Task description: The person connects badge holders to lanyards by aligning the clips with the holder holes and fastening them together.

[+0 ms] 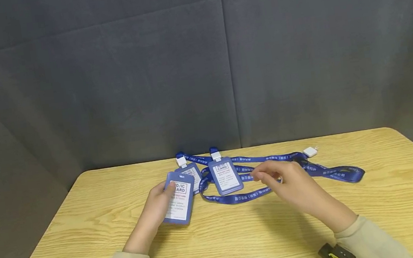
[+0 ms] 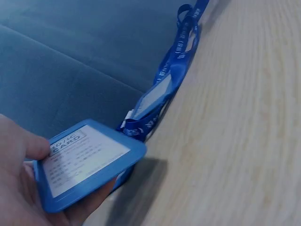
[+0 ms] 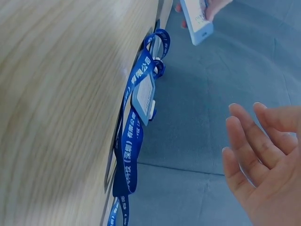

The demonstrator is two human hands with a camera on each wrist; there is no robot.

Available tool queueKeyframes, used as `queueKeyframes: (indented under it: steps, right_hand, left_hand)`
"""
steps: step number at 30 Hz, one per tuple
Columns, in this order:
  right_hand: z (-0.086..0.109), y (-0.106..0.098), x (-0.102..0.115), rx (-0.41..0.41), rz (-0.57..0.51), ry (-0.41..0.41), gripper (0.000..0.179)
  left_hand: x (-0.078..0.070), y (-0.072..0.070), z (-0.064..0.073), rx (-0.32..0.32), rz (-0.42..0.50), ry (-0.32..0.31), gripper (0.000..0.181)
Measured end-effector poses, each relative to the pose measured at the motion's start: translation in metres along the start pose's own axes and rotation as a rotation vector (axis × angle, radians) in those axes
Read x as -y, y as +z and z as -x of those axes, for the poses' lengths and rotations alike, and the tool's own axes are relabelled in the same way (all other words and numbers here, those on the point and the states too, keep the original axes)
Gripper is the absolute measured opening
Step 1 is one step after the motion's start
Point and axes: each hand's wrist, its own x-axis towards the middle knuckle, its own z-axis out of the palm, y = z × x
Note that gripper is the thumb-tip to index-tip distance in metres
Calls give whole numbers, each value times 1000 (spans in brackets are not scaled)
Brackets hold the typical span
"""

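The left hand grips a blue-edged rectangular plastic card holder above the wooden table. The right hand has a slack, empty grip; at its nine o'clock, a white-clipped badge lies among blue fabric lanyards.

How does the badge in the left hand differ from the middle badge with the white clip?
The held badge is up in the left hand, while the middle badge lies among blue lanyards. The held badge shows no clip; the middle badge has a white clip at its top. Both are blue-framed, with "CARD" printed near the top.
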Motion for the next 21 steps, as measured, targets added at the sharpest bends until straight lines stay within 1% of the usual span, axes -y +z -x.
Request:
queueKeyframes:
  steps: [2,5,11,13,16,18,21]
  right_hand:
    - [0,-2,-1,-7,8,1,14]
    - [0,-7,-3,-17,17,2,15]
    - [-2,-20,-13,-57,54,11,17]
    - [-2,-24,-18,-66,58,13,18]
    - [-3,-30,-27,-68,65,32,19]
    - [-3,-34,-34,-65,66,59,20]
    - [-2,-40,-44,-58,74,111,24]
  left_hand:
    - [2,2,0,30,55,-38,46]
    - [4,4,2,62,115,-72,48]
    - [6,4,6,141,274,-147,53]
    - [6,3,7,162,304,-161,53]
    - [8,1,7,179,317,-167,54]
    - [9,-1,7,189,337,-176,53]
    - [10,-4,7,202,405,-189,53]
